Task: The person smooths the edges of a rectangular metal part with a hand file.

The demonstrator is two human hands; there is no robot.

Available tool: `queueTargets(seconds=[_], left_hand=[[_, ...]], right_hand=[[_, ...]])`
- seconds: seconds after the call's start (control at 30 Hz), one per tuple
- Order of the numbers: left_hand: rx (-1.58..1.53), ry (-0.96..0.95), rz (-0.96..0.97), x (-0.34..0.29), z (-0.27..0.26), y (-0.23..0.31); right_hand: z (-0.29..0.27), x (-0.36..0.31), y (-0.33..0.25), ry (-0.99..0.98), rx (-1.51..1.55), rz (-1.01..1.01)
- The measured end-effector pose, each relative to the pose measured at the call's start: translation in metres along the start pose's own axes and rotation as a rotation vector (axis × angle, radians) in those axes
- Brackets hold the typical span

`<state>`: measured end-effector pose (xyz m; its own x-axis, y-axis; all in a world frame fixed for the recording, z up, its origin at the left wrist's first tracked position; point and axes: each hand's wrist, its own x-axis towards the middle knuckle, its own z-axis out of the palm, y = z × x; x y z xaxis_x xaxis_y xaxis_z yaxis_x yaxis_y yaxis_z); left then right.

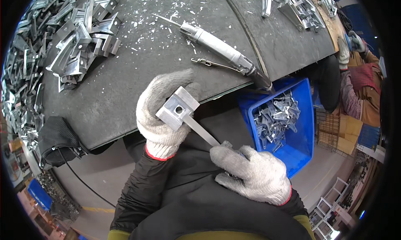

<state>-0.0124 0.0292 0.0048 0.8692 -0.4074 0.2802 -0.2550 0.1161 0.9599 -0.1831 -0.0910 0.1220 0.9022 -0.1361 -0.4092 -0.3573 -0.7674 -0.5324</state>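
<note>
A silver metal bracket [201,131] with a squarish block at one end, pierced by a round hole, and a slim straight arm is held between my gloved hands above my lap. My left hand [156,108] wraps the block end from behind, its fingers partly hidden by the block. The far tip of the arm is pinched by my right hand [259,171], whose fingers cover most of that tip. Beyond them on the dark table [142,60] lies a silver air tool [217,43] with a thin pointed bit, its hose end over the table's edge.
Heaps of metal brackets [81,43] cover the table's left side, and more brackets [292,8] lie at the far right. A blue bin [307,127] holding metal parts stands right of my lap. Metal chips dot the tabletop. Another person [361,85] is at the right.
</note>
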Motion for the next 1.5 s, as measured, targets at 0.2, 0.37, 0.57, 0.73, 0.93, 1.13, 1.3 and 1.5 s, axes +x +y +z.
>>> queueTargets(seconds=[0.2, 0.37, 0.57, 0.73, 0.93, 1.13, 1.3, 1.5], left_hand=[[-0.046, -0.012, 0.051, -0.002, -0.004, -0.008], [-0.07, 0.025, -0.022, -0.002, 0.0, -0.001], [0.03, -0.049, 0.087, 0.006, 0.0, 0.003], [0.121, -0.088, 0.189, 0.008, -0.005, 0.001], [0.15, 0.0, 0.107, 0.0, -0.001, -0.004], [0.01, 0.198, -0.107, -0.007, 0.008, -0.003], [0.054, -0.084, 0.074, 0.014, 0.003, 0.009], [0.036, 0.006, -0.123, 0.021, 0.017, 0.018]], right_hand=[[0.005, 0.0, 0.0, 0.059, -0.132, -0.048], [0.01, -0.003, 0.0, 0.085, -0.18, -0.047], [0.006, -0.002, 0.0, 0.055, -0.219, -0.066], [0.008, 0.008, 0.022, -0.087, 0.526, -0.151], [0.01, 0.01, 0.021, -0.151, 0.714, -0.179], [-0.002, 0.008, 0.024, -0.314, 0.576, -0.149], [0.003, 0.003, 0.013, 0.159, 0.071, -0.007], [0.013, 0.004, 0.005, 0.195, -0.285, 0.066]])
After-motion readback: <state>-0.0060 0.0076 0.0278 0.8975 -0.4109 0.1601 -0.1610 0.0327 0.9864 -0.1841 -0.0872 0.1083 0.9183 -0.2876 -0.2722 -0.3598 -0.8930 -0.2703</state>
